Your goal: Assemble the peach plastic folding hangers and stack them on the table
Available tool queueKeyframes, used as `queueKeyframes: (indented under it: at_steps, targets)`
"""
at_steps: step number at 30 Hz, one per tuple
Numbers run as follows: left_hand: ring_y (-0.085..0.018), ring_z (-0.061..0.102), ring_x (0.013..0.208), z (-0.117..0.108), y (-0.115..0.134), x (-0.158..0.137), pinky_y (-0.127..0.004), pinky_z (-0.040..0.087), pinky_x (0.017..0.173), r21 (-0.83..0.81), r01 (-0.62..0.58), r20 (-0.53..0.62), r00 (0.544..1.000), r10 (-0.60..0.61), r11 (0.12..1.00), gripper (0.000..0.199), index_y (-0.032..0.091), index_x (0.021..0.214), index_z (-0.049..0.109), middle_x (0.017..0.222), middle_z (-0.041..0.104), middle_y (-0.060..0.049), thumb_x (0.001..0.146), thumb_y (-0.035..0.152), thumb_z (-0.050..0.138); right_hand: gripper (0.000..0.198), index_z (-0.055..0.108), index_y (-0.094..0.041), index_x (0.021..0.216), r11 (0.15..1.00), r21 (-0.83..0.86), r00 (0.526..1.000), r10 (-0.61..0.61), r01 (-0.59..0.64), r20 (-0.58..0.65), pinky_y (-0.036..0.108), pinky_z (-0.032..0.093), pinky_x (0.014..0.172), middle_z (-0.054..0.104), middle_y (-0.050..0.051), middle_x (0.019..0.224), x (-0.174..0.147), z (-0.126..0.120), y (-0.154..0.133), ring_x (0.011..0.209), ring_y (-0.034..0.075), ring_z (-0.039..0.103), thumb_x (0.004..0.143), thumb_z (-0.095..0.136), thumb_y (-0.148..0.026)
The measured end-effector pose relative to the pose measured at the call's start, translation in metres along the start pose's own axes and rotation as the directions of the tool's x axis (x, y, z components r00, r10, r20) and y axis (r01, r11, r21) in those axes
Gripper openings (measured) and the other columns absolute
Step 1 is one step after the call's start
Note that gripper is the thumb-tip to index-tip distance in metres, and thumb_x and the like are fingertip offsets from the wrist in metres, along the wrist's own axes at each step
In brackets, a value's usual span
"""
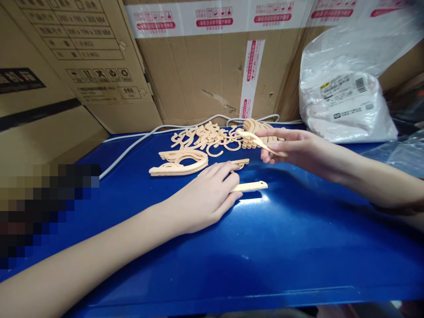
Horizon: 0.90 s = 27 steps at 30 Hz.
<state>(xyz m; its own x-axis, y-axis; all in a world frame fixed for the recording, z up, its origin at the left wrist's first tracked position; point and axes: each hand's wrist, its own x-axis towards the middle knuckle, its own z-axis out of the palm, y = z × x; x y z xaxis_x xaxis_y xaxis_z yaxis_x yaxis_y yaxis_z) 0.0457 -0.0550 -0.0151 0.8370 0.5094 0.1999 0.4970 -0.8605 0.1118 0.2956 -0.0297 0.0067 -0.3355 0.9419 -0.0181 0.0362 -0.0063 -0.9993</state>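
Observation:
Between its thumb and fingers, my right hand (pixel 288 143) pinches a slim, curved cream plastic hanger part (pixel 255 140), raised above the table and seen edge-on. My left hand (pixel 213 190) rests palm down on the table, its thumb and fingers around a cream plastic hanger piece (pixel 251 187) whose holed end sticks out to the right. Another cream end shows beyond the left fingertips; whether both belong to one hanger is hidden by the hand. Left of that hand lies a stack of folded cream hangers (pixel 180 162). Behind are loose hooks (pixel 208 134) in a pile.
The blue tabletop (pixel 281 247) is glossy. More curved cream pieces (pixel 261 128) lie in a row behind my right hand. A white cable (pixel 132 150) runs along the back. Cardboard boxes (pixel 198 66) wall off the back and left; a white plastic bag (pixel 347 97) stands at the right.

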Motion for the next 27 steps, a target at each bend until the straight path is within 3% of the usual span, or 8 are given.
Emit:
queueKeyframes:
  at_steps: [3, 6, 9, 11, 15, 21, 23, 27]
  targets:
    - [-0.026, 0.043, 0.127, -0.0003, 0.0003, -0.0002, -0.044, 0.035, 0.11, 0.0, 0.001, 0.006, 1.0, -0.001, 1.0, 0.032, 0.013, 0.106, 0.056, 0.131, 0.053, -0.014, 0.103, 0.031, 0.03, 0.037, 0.061, -0.025, 0.117, 1.0, 0.003, 0.997, -0.005, 0.005, 0.071, 0.027, 0.048, 0.069, 0.067, 0.0, 0.082, 0.0003, 0.0032, 0.0018, 0.076, 0.015, 0.058, 0.081, 0.066, -0.02]
    - [-0.027, 0.041, 0.13, -0.0006, 0.0006, 0.0001, -0.045, 0.033, 0.111, 0.003, 0.013, 0.015, 1.0, -0.013, 1.0, 0.032, 0.012, 0.106, 0.056, 0.135, 0.05, -0.016, 0.103, 0.032, 0.03, 0.035, 0.059, -0.024, 0.117, 1.0, 0.009, 0.997, 0.006, -0.007, 0.081, 0.024, 0.037, 0.052, 0.052, -0.004, 0.065, 0.0001, 0.007, 0.0017, 0.057, 0.011, 0.044, 0.083, 0.058, -0.019]
    - [-0.027, 0.04, 0.132, -0.0003, 0.0003, 0.0001, -0.045, 0.033, 0.111, -0.01, 0.029, 0.019, 0.999, -0.029, 1.0, 0.032, 0.013, 0.105, 0.056, 0.136, 0.05, -0.016, 0.103, 0.031, 0.03, 0.022, 0.061, -0.023, 0.109, 0.994, -0.104, 1.0, -0.025, 0.027, 0.015, 0.023, 0.021, 0.043, 0.031, -0.007, 0.057, -0.0011, 0.0086, 0.0015, 0.048, 0.009, 0.024, 0.092, 0.052, -0.033]
    - [-0.027, 0.041, 0.131, 0.0003, -0.0005, 0.0, -0.045, 0.034, 0.111, -0.024, 0.053, 0.016, 0.998, -0.052, 0.998, 0.033, 0.013, 0.106, 0.056, 0.138, 0.048, -0.016, 0.103, 0.032, 0.03, 0.027, 0.063, -0.021, 0.095, 0.972, -0.226, 0.998, -0.062, 0.063, 0.014, 0.024, 0.017, 0.042, 0.023, -0.007, 0.058, -0.0022, 0.0083, 0.002, 0.048, 0.008, 0.019, 0.094, 0.051, -0.046]
    - [-0.027, 0.04, 0.132, 0.0013, -0.0024, 0.0001, -0.046, 0.033, 0.112, -0.018, 0.102, 0.011, 0.995, -0.102, 0.995, 0.034, 0.013, 0.11, 0.056, 0.143, 0.043, -0.015, 0.103, 0.034, 0.03, 0.042, 0.051, -0.019, 0.064, 0.934, -0.346, 0.995, -0.064, 0.085, 0.073, 0.026, 0.018, 0.044, 0.024, -0.006, 0.058, -0.0029, 0.0071, 0.0033, 0.05, 0.008, 0.02, 0.09, 0.055, -0.051]
    - [-0.027, 0.045, 0.126, -0.0009, -0.0012, 0.0009, -0.046, 0.037, 0.108, 0.019, 0.115, 0.011, 0.993, -0.115, 0.993, 0.032, 0.012, 0.104, 0.056, 0.141, 0.046, -0.015, 0.102, 0.031, 0.031, 0.036, 0.068, -0.019, 0.085, 0.845, -0.5, 0.981, -0.141, 0.191, 0.136, 0.027, 0.021, 0.045, 0.035, -0.005, 0.057, -0.0039, 0.0071, -0.002, 0.05, 0.009, 0.029, 0.088, 0.055, -0.053]
    - [-0.028, 0.046, 0.126, -0.0016, -0.0003, 0.0005, -0.046, 0.037, 0.108, 0.04, 0.104, 0.014, 0.994, -0.105, 0.994, 0.031, 0.012, 0.101, 0.057, 0.14, 0.047, -0.016, 0.102, 0.031, 0.032, 0.034, 0.065, -0.019, 0.081, 0.834, -0.513, 0.976, -0.125, 0.202, 0.18, 0.026, 0.024, 0.045, 0.039, -0.005, 0.057, -0.0048, 0.008, -0.0025, 0.051, 0.009, 0.033, 0.088, 0.057, -0.051]
    - [-0.027, 0.049, 0.123, -0.0022, 0.0002, 0.0005, -0.044, 0.04, 0.106, 0.06, 0.093, -0.001, 0.996, -0.093, 0.994, 0.032, 0.011, 0.105, 0.057, 0.136, 0.051, -0.016, 0.102, 0.031, 0.032, 0.035, 0.051, -0.021, 0.077, 0.87, -0.475, 0.987, -0.069, 0.132, 0.149, 0.025, 0.032, 0.045, 0.048, -0.003, 0.063, -0.005, 0.0095, 0.0041, 0.052, 0.01, 0.043, 0.094, 0.048, -0.051]
